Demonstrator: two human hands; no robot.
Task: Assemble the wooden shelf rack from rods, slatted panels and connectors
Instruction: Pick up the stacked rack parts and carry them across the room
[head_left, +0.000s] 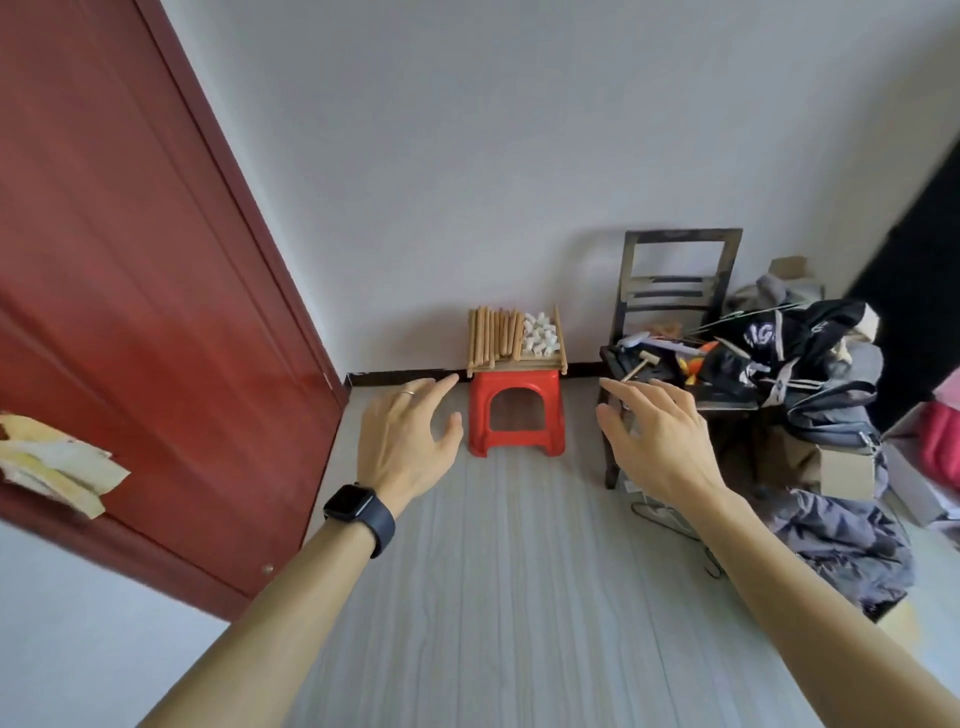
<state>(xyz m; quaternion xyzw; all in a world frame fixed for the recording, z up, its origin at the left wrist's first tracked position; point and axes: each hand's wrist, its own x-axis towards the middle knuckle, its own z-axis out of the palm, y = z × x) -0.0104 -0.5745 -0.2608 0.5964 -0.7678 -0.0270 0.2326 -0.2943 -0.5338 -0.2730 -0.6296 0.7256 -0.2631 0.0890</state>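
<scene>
A small red plastic stool (516, 413) stands against the far wall. On top of it lie several wooden rods (493, 335) on the left, a heap of white connectors (542, 336) on the right, and slatted panels (519, 365) stacked underneath them. My left hand (410, 439), with a ring and a dark watch on the wrist, is stretched forward to the left of the stool, fingers straight and holding nothing. My right hand (657, 434) reaches forward to the right of the stool, fingers spread and empty. Both hands are apart from the stool.
A dark wooden chair (672, 291) stands right of the stool, with a small wooden mallet (641, 364) and clutter on its seat. Bags and clothes (826, 395) pile up at the right. A red door (130, 291) fills the left. Pale plank floor (509, 597) lies in front.
</scene>
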